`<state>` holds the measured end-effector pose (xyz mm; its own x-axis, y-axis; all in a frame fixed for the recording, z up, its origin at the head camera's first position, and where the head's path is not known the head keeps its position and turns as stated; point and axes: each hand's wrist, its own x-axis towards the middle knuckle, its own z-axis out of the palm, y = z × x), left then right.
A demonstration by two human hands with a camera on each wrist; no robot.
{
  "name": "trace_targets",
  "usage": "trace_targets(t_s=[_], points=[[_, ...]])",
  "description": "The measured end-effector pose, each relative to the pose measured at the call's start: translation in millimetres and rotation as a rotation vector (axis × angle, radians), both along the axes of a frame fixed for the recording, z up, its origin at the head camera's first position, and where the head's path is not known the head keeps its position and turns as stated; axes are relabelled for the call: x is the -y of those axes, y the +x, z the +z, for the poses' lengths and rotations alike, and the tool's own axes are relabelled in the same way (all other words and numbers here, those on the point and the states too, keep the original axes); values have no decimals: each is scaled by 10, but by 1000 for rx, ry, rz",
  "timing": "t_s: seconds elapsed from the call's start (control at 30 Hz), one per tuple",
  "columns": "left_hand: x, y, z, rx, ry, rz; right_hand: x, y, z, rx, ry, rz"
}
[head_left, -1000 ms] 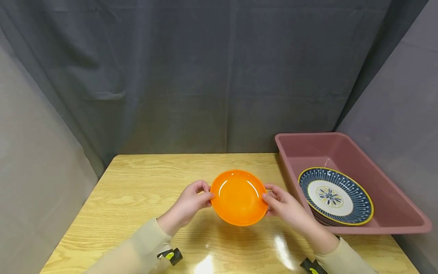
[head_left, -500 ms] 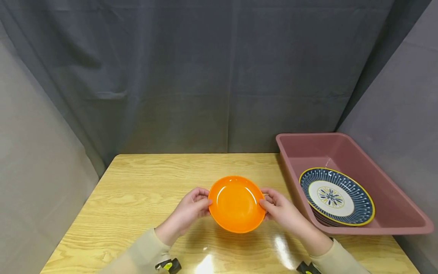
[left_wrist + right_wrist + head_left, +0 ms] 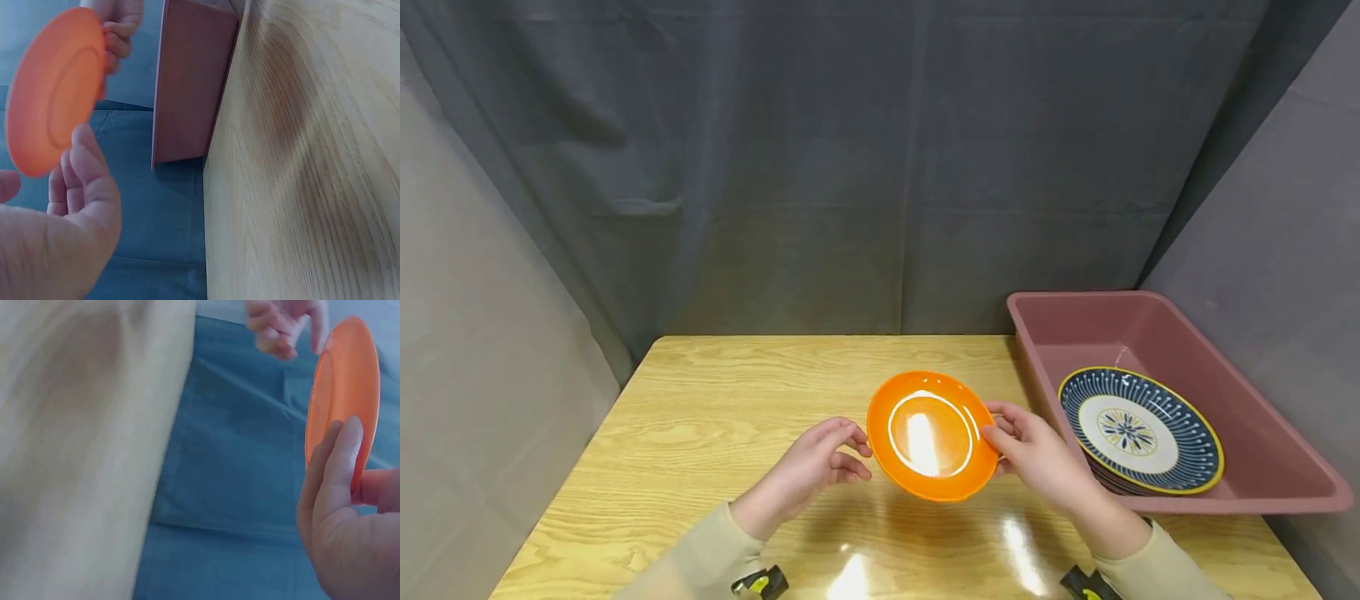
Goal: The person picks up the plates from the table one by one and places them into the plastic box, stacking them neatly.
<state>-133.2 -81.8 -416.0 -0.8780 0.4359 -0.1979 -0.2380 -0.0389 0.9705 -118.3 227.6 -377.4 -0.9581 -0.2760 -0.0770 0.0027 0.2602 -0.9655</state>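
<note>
An orange plate (image 3: 928, 437) is held above the wooden table, slightly tilted. My right hand (image 3: 1033, 454) pinches its right rim, thumb on the upper face and fingers underneath. Beside the opposite rim, my left hand (image 3: 816, 467) has its thumb and fingers spread apart, with none of them gripping the plate. Its fingertips lie very close to the plate (image 3: 56, 94) in the left wrist view; whether one touches is hard to tell. From the right wrist, the plate (image 3: 350, 387) appears nearly edge-on, with straight fingers (image 3: 331, 469) along its underside.
At the right stands a dusky pink tub (image 3: 1247, 392) holding a stack of plates; the top plate (image 3: 1138, 429) is patterned blue and white with a yellow rim. The wooden table (image 3: 715, 417) extends left. A grey curtain (image 3: 790, 167) hangs behind.
My left hand has let go of the plate's left rim and its fingers have spread. The plate, still in my right hand, has moved slightly right and tilted, catching a bright reflection.
</note>
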Motion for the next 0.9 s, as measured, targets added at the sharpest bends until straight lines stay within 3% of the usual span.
trace_targets(t_s=[0.17, 0.37, 0.53, 0.67, 0.9], points=[[37, -7, -2, -11, -36, 1, -254, -5, 266, -76, 55, -54], [79, -17, -26, -26, -64, -19, -787, -59, 660, -148, 261, -96], [95, -30, -60, -30, -85, -16, -1214, -155, 837, -171, 422, -155], [114, -33, -83, -38, -98, -18, -1501, -259, 859, -125, 551, -190], [144, -50, -130, -39, -127, -19, -1899, -391, 746, -72, 656, -156]])
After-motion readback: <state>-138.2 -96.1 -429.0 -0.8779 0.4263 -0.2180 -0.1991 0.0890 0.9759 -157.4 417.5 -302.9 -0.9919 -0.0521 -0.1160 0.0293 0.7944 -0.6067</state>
